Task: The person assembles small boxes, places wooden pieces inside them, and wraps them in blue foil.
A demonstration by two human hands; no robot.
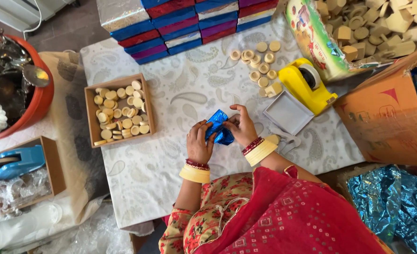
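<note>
A small box wrapped in shiny blue foil sits between both hands on the paisley-print table cloth. My left hand grips its left side, fingers curled on the foil. My right hand pinches the foil at its upper right. Both wrists wear yellow and red bangles. A small open white box lies just right of my right hand.
A yellow tape dispenser stands beside the white box. Several loose round wooden pieces lie behind it. An open cardboard box of round pieces is at left. Stacked foil-wrapped boxes line the back. Blue foil sheets lie at lower right.
</note>
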